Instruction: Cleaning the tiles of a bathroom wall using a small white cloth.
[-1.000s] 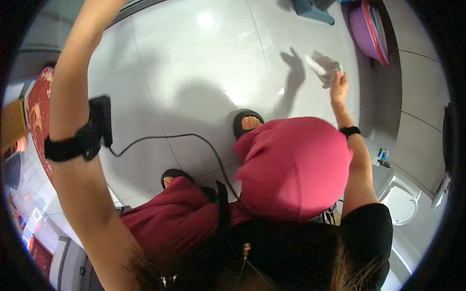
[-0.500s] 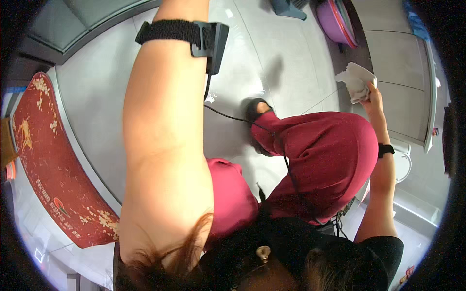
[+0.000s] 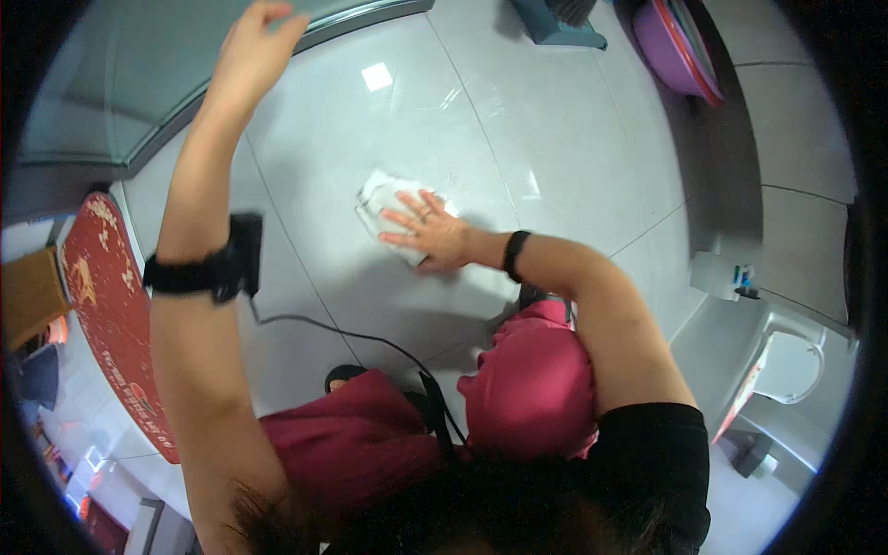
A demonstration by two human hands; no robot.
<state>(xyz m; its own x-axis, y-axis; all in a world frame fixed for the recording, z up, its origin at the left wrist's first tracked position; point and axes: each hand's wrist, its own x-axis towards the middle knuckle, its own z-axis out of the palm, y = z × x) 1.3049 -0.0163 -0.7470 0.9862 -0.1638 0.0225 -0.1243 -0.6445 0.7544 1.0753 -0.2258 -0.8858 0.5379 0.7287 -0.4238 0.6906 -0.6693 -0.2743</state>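
My right hand (image 3: 430, 231) lies flat with its fingers spread, pressing a white cloth (image 3: 377, 199) onto the pale tiled floor (image 3: 592, 157). Part of the cloth is hidden under the palm. At the upper left, my left hand (image 3: 259, 46) is raised in front of a glass panel (image 3: 148, 65) with a dark frame. Its fingers are loosely bent and apart, with nothing seen in them; the upper edge cuts off the fingertips. I cannot tell whether it touches the panel.
A red patterned mat (image 3: 116, 324) lies on the left. A grey-blue dustpan (image 3: 564, 35) and a purple basin (image 3: 668, 51) are at the far right. A white toilet (image 3: 791, 365) stands on the right. A black cable (image 3: 347, 331) hangs from my left forearm's strap across my legs.
My right hand has come from the far right to the middle floor, bringing the cloth down flat. My left arm has swung left, and its hand has come into view.
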